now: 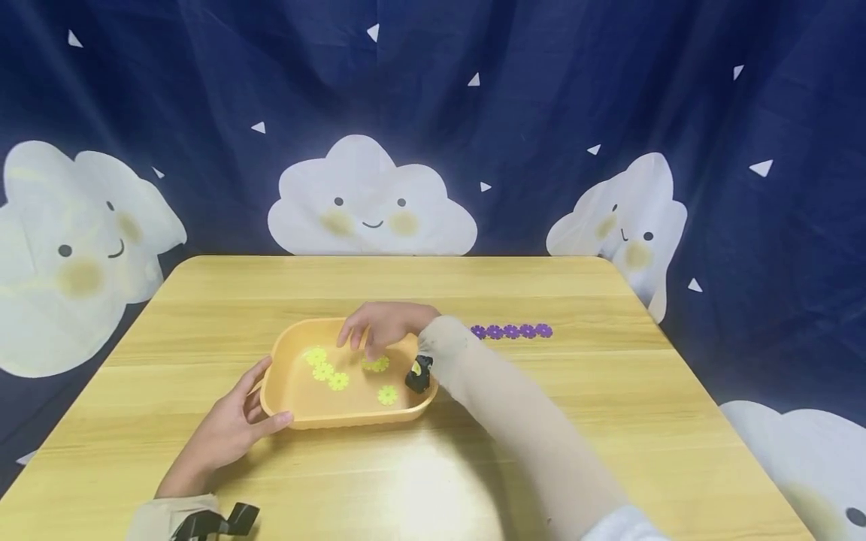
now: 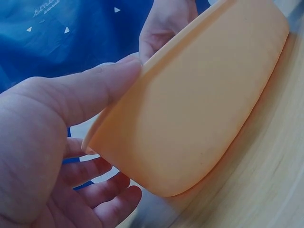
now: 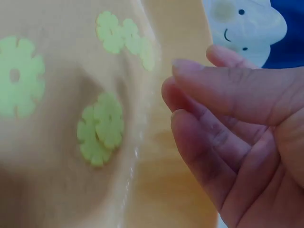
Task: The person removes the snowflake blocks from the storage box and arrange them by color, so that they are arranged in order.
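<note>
My left hand (image 1: 226, 428) grips the left end of an orange plastic basin (image 1: 352, 415), its thumb on the rim and fingers around the end. In the left wrist view the basin's outer wall (image 2: 190, 104) fills the middle. Above the basin's far side hovers my right hand (image 1: 387, 327), fingers loosely bent. The right wrist view shows nothing between those fingers (image 3: 199, 147). Inside the basin lie several yellow-green snowflake discs: a cluster of three (image 1: 323, 371), an overlapping pair (image 3: 100, 129) beneath the right hand, and a single disc (image 1: 388, 394) near the front.
Just right of the basin, a straight row of several purple snowflake discs (image 1: 511, 331) lies on the wooden table (image 1: 575, 421), partly hidden by the right sleeve (image 1: 514, 413). A dark blue curtain (image 1: 528, 105) with clouds hangs behind the table's far edge.
</note>
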Available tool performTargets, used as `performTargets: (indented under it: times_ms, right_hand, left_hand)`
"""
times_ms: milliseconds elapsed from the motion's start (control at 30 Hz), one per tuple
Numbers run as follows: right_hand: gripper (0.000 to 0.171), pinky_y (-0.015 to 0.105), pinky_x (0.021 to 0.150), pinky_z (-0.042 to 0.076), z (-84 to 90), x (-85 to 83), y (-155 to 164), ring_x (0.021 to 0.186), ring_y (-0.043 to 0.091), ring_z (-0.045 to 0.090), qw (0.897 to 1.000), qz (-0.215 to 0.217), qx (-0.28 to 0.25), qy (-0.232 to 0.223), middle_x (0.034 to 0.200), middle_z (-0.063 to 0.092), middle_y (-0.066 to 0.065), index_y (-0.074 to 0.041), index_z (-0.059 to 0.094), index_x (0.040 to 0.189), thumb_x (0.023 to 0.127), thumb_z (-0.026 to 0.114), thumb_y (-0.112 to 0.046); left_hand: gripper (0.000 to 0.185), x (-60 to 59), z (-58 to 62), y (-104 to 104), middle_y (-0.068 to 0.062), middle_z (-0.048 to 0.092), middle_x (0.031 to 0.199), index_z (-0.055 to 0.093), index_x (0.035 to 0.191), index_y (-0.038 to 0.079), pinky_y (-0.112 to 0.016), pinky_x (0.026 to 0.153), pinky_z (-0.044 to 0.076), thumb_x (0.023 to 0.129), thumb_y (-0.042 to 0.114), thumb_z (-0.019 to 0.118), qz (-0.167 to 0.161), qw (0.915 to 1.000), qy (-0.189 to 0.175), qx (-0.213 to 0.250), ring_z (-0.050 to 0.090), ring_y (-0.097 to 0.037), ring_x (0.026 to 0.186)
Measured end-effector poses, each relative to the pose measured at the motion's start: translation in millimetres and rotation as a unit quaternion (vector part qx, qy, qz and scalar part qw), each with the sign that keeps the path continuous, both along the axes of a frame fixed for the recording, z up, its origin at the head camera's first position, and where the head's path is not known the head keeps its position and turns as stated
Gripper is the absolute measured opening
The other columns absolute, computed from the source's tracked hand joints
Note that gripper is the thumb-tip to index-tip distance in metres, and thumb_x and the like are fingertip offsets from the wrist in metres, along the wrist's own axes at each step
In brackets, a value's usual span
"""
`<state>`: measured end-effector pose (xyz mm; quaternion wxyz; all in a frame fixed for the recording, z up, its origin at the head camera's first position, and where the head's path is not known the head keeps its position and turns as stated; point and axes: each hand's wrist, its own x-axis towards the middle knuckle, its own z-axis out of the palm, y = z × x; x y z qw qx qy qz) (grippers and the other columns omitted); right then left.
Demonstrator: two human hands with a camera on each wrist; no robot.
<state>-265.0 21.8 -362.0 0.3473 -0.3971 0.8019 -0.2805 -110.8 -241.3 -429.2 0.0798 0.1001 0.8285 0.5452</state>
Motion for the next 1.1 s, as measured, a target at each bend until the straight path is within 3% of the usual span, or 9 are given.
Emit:
performTargets:
  times_ms: [167,567,667,867,1100]
  right_hand:
    - [0.055,0.022,0.074,0.055,-9.6,3.0,-14.0,0.084,0.015,0.066,0.999,-0.004,0.031,-0.008,0.112,0.061,0.009,-0.009,0.063,0.125,0.077,0.068,0.018]
    - [0.049,0.023,0.066,0.055,-27.7,3.6,-29.6,0.093,0.012,0.059,0.998,0.002,0.06,0.006,0.105,0.061,-0.002,-0.017,0.07,0.112,0.074,0.075,0.014]
    - [0.05,0.02,0.07,0.053,-32.0,2.9,-32.2,0.094,0.01,0.057,0.999,0.007,0.051,0.006,0.101,0.062,-0.002,-0.016,0.071,0.111,0.073,0.073,0.016]
    - [0.05,0.018,0.068,0.051,-40.4,2.9,-35.2,0.077,0.008,0.053,0.999,0.007,0.024,-0.023,0.082,0.058,0.002,-0.014,0.072,0.108,0.071,0.071,0.02]
    - [0.048,0.017,0.07,0.049,-45.9,2.6,-37.5,0.07,0.006,0.05,0.998,0.027,0.052,0.011,0.072,0.052,-0.005,-0.019,0.072,0.11,0.075,0.075,0.013]
  left_hand:
    - [0.103,-0.1,-0.9,0.4,-0.034,0.02,0.152,0.002,0.155,0.002,-0.011,0.089,0.044,0.086,0.021,0.076,0.0,1.0,-0.001,-0.001,0.037,-0.044,0.131]
    - [0.103,-0.5,-2.1,0.7,-0.035,0.025,0.149,0.002,0.155,0.002,-0.013,0.089,0.045,0.086,0.021,0.076,-0.001,1.0,0.002,-0.002,0.041,-0.044,0.129]
    - [0.103,-0.9,-1.4,0.1,-0.035,0.025,0.149,0.002,0.155,0.002,-0.013,0.089,0.046,0.086,0.021,0.076,-0.003,1.0,0.004,-0.004,0.04,-0.044,0.13]
    - [0.102,-1.2,-1.3,-1.4,-0.035,0.023,0.15,0.001,0.154,0.001,-0.011,0.088,0.045,0.087,0.02,0.075,-0.003,1.0,0.006,-0.002,0.038,-0.045,0.131]
    - [0.102,-1.5,-2.7,-0.9,-0.035,0.025,0.149,0.001,0.154,0.001,-0.014,0.088,0.046,0.087,0.022,0.075,-0.008,0.9999,0.007,-0.001,0.039,-0.045,0.13]
